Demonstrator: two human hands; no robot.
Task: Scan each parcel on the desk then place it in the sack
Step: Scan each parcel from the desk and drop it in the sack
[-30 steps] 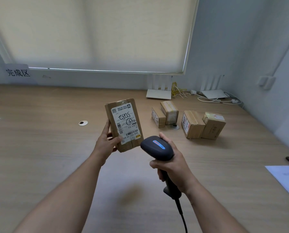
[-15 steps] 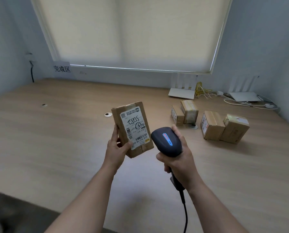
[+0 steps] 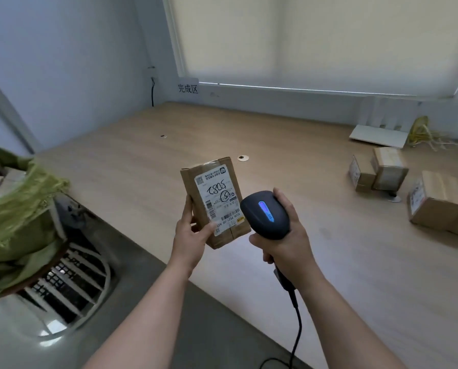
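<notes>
A: Left hand point(image 3: 189, 237) is holding a brown cardboard parcel point(image 3: 214, 201) upright above the tabletop point(image 3: 289, 166), fingers point(image 3: 187, 209) lying along its left edge, thumb pressing on the white label's lower corner. Label is facing the camera, with handwriting and barcodes showing.

B: Right hand point(image 3: 286, 242) is clenching round the handle of a dark handheld scanner point(image 3: 264, 214). Scanner head is sitting just right of the parcel, touching or nearly so; cannot tell which. A blue light is glowing on top of it. Its black cable point(image 3: 297, 323) is trailing down toward the near edge.

A: Sack point(image 3: 15, 209) is standing at the far left, off the tabletop, green and frayed at the rim, mouth gaping. Boxes are showing inside it at the left frame edge.

B: More parcels point(image 3: 379, 173) are waiting on the tabletop at the right, well apart from the hands: two small ones touching each other, and a larger one nearer the right frame edge, partly cut off.

A: A white flat device point(image 3: 376, 135) and a tangle of yellow cable point(image 3: 419, 131) are lying against the far wall. A paper sign point(image 3: 188, 87) with characters is hanging below the blind's left corner.
</notes>
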